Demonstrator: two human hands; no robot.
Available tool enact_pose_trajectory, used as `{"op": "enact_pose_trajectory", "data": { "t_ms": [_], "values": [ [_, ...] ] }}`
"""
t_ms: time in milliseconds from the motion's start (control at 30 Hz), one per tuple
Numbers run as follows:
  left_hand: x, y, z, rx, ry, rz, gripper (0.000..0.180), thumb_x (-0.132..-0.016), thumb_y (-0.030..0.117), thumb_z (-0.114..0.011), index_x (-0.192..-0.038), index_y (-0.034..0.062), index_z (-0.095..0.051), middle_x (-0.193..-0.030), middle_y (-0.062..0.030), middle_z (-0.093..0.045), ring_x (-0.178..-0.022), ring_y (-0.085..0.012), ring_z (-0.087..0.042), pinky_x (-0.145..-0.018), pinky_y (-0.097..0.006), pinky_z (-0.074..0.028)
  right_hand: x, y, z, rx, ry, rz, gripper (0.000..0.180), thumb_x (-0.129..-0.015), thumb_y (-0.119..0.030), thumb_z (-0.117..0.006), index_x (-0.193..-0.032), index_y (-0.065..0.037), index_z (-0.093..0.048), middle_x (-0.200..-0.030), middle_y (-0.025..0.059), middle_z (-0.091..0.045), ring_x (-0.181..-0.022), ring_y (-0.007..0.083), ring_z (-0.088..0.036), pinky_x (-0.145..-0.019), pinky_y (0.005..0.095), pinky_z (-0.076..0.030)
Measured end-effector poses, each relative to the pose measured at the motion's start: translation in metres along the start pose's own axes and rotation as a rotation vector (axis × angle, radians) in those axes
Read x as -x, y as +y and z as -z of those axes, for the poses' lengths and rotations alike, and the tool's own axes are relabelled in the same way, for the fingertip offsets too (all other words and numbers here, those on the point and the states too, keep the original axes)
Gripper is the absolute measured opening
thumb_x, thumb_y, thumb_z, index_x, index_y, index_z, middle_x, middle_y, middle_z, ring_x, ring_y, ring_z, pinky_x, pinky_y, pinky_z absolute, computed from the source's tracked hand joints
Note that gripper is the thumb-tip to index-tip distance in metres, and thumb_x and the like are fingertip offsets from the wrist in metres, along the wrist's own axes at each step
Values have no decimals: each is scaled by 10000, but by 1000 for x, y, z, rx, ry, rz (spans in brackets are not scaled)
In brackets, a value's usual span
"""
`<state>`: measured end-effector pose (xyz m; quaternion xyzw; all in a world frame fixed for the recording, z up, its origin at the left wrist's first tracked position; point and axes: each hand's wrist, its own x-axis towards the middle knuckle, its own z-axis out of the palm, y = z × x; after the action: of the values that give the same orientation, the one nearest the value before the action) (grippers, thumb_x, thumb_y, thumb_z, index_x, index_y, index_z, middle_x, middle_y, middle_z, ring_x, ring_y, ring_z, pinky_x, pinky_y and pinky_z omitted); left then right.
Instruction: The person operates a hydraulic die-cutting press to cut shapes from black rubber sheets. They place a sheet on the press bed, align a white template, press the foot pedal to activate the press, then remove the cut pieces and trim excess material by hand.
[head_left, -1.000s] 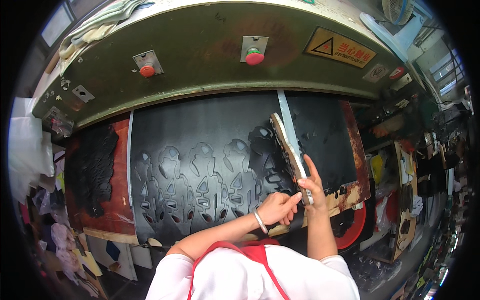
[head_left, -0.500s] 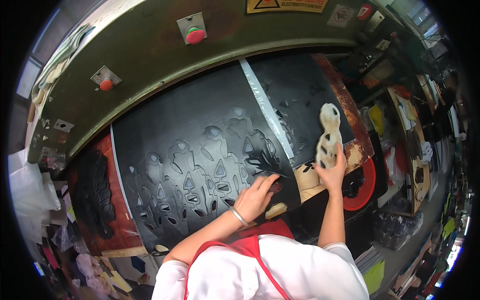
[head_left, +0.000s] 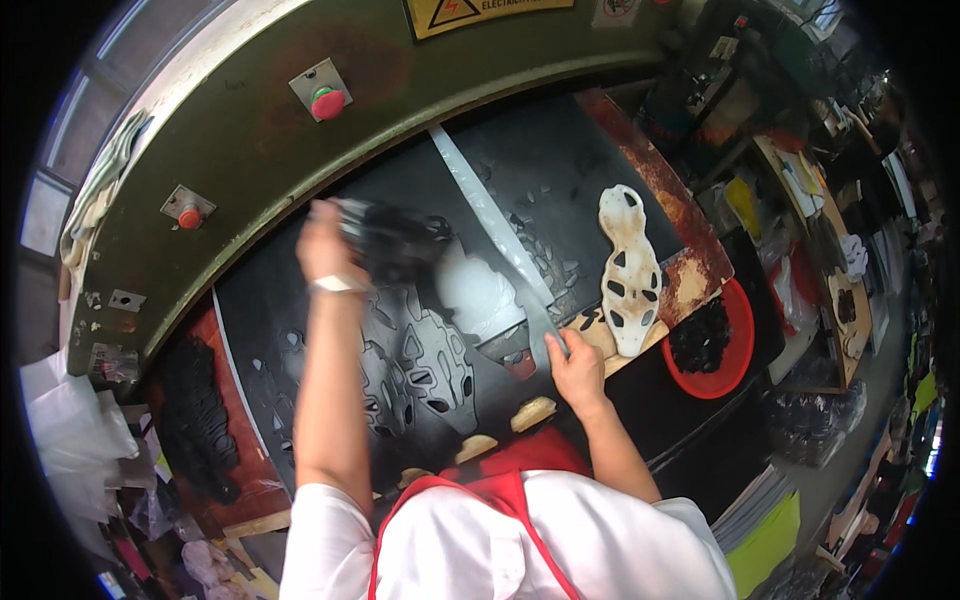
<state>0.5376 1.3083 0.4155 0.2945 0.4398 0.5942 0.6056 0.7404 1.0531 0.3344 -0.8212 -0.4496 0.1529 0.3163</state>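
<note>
My left hand [head_left: 328, 245], blurred by motion, is raised over the far part of the black sheet [head_left: 300, 240], its fingers round a dark, smeared bunch of cut black material [head_left: 395, 240]. My right hand [head_left: 580, 365] is closed on the lower end of a flat grey strip [head_left: 541, 325] at the near edge; whether this is a tool or sheet offcut I cannot tell. A bright white patch [head_left: 480, 290] shows between my hands. Cut black shapes with holes [head_left: 437, 365] lie left of it. An off-white, sole-shaped piece with several openings [head_left: 630, 270] lies right of my right hand.
A red bowl of black scraps [head_left: 735, 370] stands at the right. A pale strip [head_left: 485, 205] crosses the sheet, with loose scraps beside it. Black pieces [head_left: 200, 420] are piled at the left. Behind rises a green machine beam [head_left: 400, 90] with red buttons.
My left hand has swung far and left from the near edge, now with black material in it. My right hand has left the off-white piece and grips the grey strip. A white patch is uncovered.
</note>
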Motion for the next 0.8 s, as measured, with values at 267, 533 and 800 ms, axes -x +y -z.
{"op": "enact_pose_trajectory", "data": {
  "t_ms": [267,533,800],
  "values": [
    [-89,157,97,35,282,-438,256,-962,290,-566,-1026,52,-639,-712,23,-551,-536,-57,-439,-471,-202,-373,-5,8,4,-121,47,21,209,-863,-229,-668,-823,-34,-605,-621,200,-590,-605,413,-597,-525,473,-442],
    [5,194,117,-676,-46,-890,266,-971,224,-558,-1087,6,-657,-895,-88,-666,-681,-99,-601,-614,-240,-480,-12,-29,27,-13,97,475,272,-773,-130,-713,-996,-18,-603,-928,167,-580,-838,353,-568,-738,416,-463],
    [188,-35,88,-984,-824,-837,390,-678,-11,-631,-1062,59,-644,-924,-93,-593,-855,-276,-579,-775,-370,-470,-61,-32,-18,-505,-1414,-141,656,-976,-548,-373,-804,-12,-710,-685,51,-620,-677,159,-574,-675,326,-465]
  ]
}}
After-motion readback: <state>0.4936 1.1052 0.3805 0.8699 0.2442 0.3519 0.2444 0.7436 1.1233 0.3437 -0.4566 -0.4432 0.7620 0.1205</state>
